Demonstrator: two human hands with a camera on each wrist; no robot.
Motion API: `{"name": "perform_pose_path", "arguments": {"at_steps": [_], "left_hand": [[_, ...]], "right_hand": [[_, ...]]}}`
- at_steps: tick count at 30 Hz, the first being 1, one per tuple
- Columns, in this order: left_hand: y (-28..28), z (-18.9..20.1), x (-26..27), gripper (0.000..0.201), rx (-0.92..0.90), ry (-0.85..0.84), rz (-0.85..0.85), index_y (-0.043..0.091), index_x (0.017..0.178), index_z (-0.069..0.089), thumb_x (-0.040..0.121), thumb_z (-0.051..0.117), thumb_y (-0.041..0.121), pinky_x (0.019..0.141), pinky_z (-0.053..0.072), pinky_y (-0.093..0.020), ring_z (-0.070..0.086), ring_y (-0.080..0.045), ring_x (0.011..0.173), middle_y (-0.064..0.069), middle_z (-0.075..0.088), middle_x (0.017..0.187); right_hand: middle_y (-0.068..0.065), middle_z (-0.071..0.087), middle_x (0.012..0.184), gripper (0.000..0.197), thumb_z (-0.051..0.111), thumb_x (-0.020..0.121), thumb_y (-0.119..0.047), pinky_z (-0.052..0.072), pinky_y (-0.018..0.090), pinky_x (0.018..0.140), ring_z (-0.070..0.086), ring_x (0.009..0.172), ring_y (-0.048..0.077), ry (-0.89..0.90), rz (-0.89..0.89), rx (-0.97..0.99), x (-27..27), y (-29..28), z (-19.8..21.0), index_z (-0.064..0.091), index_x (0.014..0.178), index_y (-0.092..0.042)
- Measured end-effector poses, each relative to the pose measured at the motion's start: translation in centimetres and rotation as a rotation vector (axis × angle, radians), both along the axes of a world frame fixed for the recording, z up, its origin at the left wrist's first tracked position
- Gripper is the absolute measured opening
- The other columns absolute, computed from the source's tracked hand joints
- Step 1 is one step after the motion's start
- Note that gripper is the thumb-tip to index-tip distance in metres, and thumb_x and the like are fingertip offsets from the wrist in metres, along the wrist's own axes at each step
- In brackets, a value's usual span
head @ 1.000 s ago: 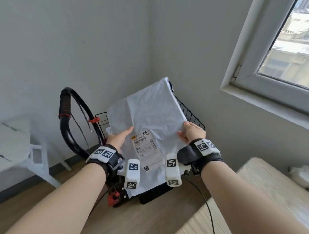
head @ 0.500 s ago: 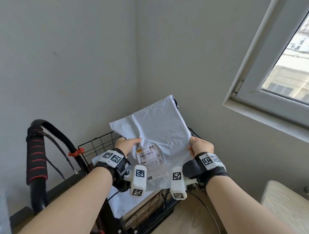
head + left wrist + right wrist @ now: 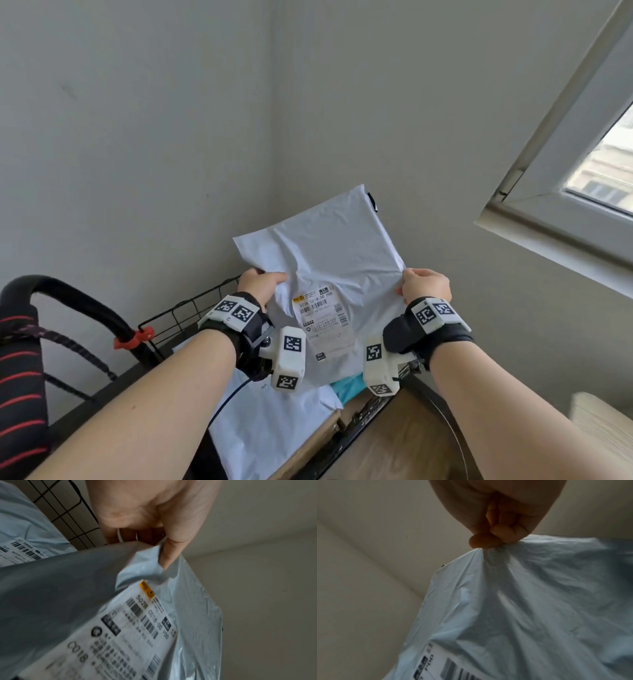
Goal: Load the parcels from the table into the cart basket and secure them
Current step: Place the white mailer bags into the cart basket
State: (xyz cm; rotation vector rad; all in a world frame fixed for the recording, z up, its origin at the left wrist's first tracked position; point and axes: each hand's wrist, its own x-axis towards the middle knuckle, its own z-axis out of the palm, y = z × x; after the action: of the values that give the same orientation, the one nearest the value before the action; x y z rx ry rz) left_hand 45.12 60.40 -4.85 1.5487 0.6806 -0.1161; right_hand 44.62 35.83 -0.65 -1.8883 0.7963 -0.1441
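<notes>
Overhead, a left hand (image 3: pixel 261 283) and a right hand (image 3: pixel 425 285) each pinch a side edge of a crinkled white plastic mailer parcel (image 3: pixel 329 253) above a black wire cart basket (image 3: pixel 185 313).

Held tilted above the black wire cart basket (image 3: pixel 191 310), label up and gripped at both side edges: a crumpled white poly-mailer parcel (image 3: pixel 329 253), over another white parcel (image 3: pixel 274 425) and a teal one (image 3: pixel 349 385) lying inside.
</notes>
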Motion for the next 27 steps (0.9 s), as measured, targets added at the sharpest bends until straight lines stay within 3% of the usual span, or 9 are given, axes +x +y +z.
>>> {"name": "perform_pose_path", "arguments": {"at_steps": [4,6,11,16,18,20,22,24,27], "left_hand": [[1.0,-1.6,2.6,0.014,-0.074,0.054,0.002,0.009,0.084,0.06,0.078,0.073,0.009,0.089,0.051,-0.048,0.062,-0.033,0.089,-0.019,0.064,0.099],[1.3,-2.7,3.9,0.015,-0.088,0.097,0.029,0.009,0.084,0.06,0.078,0.073,0.008,0.09,0.052,-0.049,0.064,-0.035,0.092,-0.019,0.065,0.1],[0.8,-6.7,7.8,0.015,-0.093,0.22,0.095,0.009,0.078,0.054,0.086,0.063,0.001,0.071,0.051,-0.036,0.058,-0.028,0.087,-0.014,0.06,0.093],[-0.7,-12.3,10.1,0.016,-0.1,0.385,0.117,0.007,0.076,0.054,0.087,0.059,-0.003,0.075,0.051,-0.04,0.057,-0.027,0.082,-0.016,0.059,0.094],[-1.2,-14.6,10.3,0.018,-0.09,0.455,0.117,0.008,0.073,0.055,0.086,0.059,-0.003,0.068,0.05,-0.037,0.057,-0.026,0.078,-0.015,0.059,0.091],[-1.7,-16.3,10.4,0.015,-0.068,0.527,0.107,0.006,0.073,0.056,0.085,0.061,-0.002,0.072,0.051,-0.04,0.057,-0.029,0.085,-0.017,0.059,0.094],[-2.0,-17.8,10.5,0.005,-0.045,0.577,0.088,0.002,0.083,0.058,0.085,0.061,-0.002,0.08,0.052,-0.047,0.057,-0.031,0.09,-0.019,0.059,0.093],[-2.1,-19.0,10.6,0.015,-0.015,0.604,0.077,-0.002,0.102,0.057,0.087,0.06,-0.001,0.078,0.053,-0.047,0.06,-0.033,0.094,-0.02,0.061,0.097],[-2.2,-20.7,10.8,0.031,-0.016,0.611,0.065,-0.003,0.116,0.057,0.085,0.059,-0.004,0.089,0.052,-0.048,0.063,-0.037,0.103,-0.021,0.063,0.116]], "right_hand": [[0.011,0.07,0.098,0.024,0.05,0.088,-0.017,0.045,0.029,0.076,0.059,0.086,0.029,0.041,0.035,-0.11,4.1,-0.4,-1.3,0.07,0.101,-0.017],[0.014,0.067,0.109,0.025,0.049,0.091,-0.019,0.046,0.034,0.084,0.06,0.099,0.034,0.08,0.09,-0.171,6.4,-0.4,-2.2,0.068,0.107,-0.015],[0.015,0.066,0.109,0.025,0.048,0.091,-0.016,0.041,0.03,0.076,0.059,0.101,0.035,0.23,0.212,-0.252,12.1,-1.6,-6.2,0.067,0.107,-0.014],[0.014,0.065,0.097,0.025,0.047,0.089,-0.01,0.044,0.033,0.074,0.059,0.091,0.035,0.358,0.273,-0.255,16.0,-2.8,-12.3,0.068,0.103,-0.011],[0.015,0.067,0.1,0.03,0.044,0.088,-0.009,0.044,0.032,0.072,0.057,0.086,0.034,0.4,0.302,-0.267,17.1,-3.2,-14.9,0.069,0.103,-0.014],[0.015,0.067,0.104,0.031,0.044,0.088,-0.008,0.045,0.031,0.073,0.057,0.089,0.033,0.42,0.328,-0.28,17.9,-3.3,-17.0,0.07,0.103,-0.016],[0.016,0.065,0.111,0.031,0.043,0.09,-0.01,0.048,0.034,0.078,0.059,0.1,0.036,0.43,0.347,-0.295,18.5,-3.0,-18.7,0.068,0.109,-0.017],[0.016,0.062,0.115,0.029,0.044,0.092,-0.013,0.048,0.034,0.079,0.058,0.103,0.036,0.422,0.382,-0.299,18.9,-2.8,-20.0,0.066,0.112,-0.014],[0.008,0.068,0.095,0.022,0.052,0.086,-0.013,0.051,0.03,0.076,0.064,0.095,0.031,0.447,0.48,-0.211,19.0,-1.8,-21.9,0.07,0.095,-0.022]]}}
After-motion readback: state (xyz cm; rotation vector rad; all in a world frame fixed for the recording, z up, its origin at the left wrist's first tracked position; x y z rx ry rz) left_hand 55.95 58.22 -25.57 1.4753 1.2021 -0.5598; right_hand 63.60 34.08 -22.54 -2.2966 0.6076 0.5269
